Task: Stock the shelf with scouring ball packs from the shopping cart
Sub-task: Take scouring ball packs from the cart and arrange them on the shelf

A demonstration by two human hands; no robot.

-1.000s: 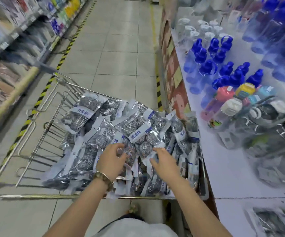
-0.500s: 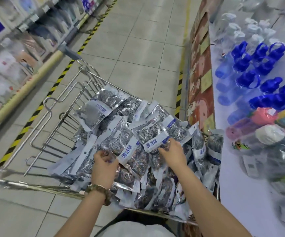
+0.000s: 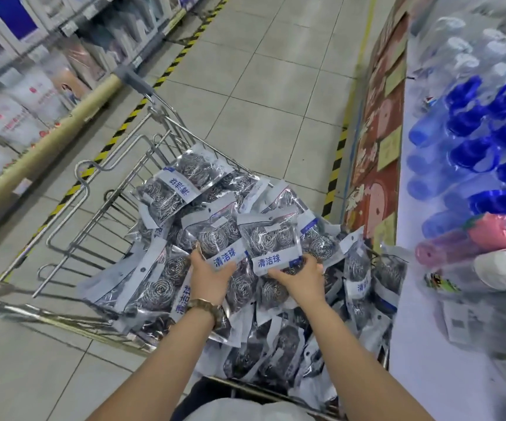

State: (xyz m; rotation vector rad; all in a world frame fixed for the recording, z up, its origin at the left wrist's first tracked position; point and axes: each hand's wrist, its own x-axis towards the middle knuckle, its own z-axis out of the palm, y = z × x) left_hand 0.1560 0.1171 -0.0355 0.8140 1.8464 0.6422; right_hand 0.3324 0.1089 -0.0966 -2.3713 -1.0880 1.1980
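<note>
A metal shopping cart [image 3: 72,220] holds a heap of clear scouring ball packs [image 3: 157,284] with white and blue labels. My left hand [image 3: 209,276], with a watch on its wrist, grips the lower edge of one pack [image 3: 215,235]. Beside it, my right hand [image 3: 299,281] grips the bottom of a second pack [image 3: 271,238]. Both packs stand tilted up above the heap, side by side. The white shelf [image 3: 412,299] runs along the right of the cart.
Blue-capped bottles [image 3: 473,129] and other bottles [image 3: 458,244] lie on the shelf to the right. More bagged goods [image 3: 488,329] sit at its near end. A stocked shelf [image 3: 17,86] lines the left of the tiled aisle [image 3: 261,86].
Both hands have closed on a pack each and raised them up out of the heap. The view has shifted left, away from the shelf.
</note>
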